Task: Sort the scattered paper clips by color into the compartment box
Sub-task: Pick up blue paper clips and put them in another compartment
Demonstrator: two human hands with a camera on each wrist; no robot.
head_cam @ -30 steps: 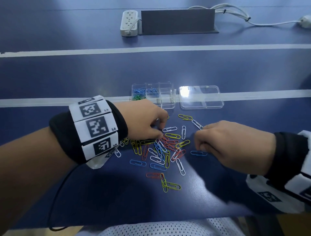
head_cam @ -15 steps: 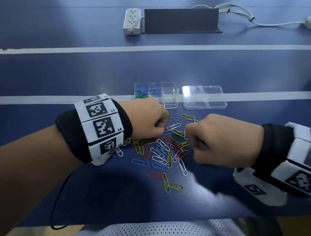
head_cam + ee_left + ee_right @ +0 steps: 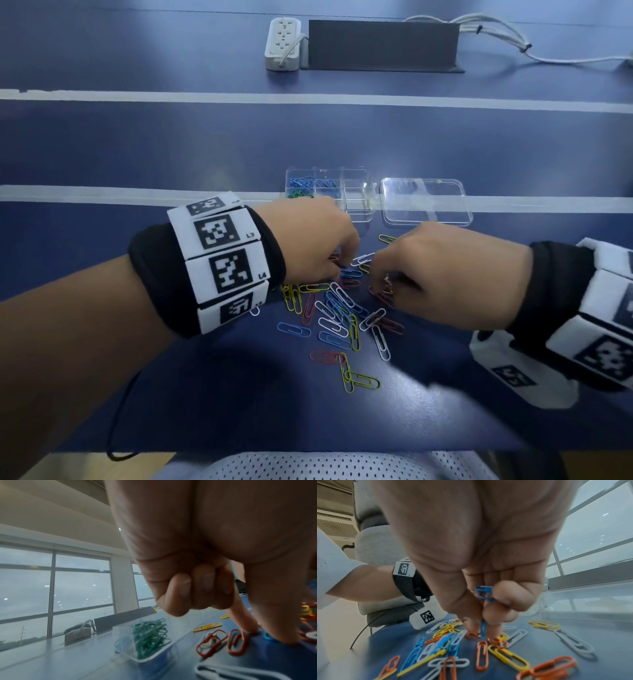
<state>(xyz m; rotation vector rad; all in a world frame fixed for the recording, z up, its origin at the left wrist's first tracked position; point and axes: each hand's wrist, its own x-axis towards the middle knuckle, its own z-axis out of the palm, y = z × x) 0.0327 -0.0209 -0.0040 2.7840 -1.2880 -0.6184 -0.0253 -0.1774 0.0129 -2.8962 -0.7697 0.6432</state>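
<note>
Paper clips [image 3: 337,313], coloured wire ones (blue, yellow, red/orange, white), lie scattered on dark blue table [image 3: 205,144] directly under and between both hands. Right hand [image 3: 445,277] is curled, thumb + forefinger pinching a blue paper clip [image 3: 483,628] upright at the pile's top; more blue clips [image 3: 484,592] sit tucked inside the curled fingers, per right wrist view. Left hand [image 3: 311,245] has three fingers [image 3: 181,592] folded into palm, forefinger and thumb pointing down w/ tips on the table among clips; can't tell if it pinches one. Clear plastic compartment box [image 3: 356,192] sits just beyond left hand, green clips [image 3: 149,635] in the near-left compartment, blue in the two behind. Its clear lid [image 3: 424,202] lies flat just beyond right hand, beside box. White power strip [image 3: 282,42] far beyond both hands.
</note>
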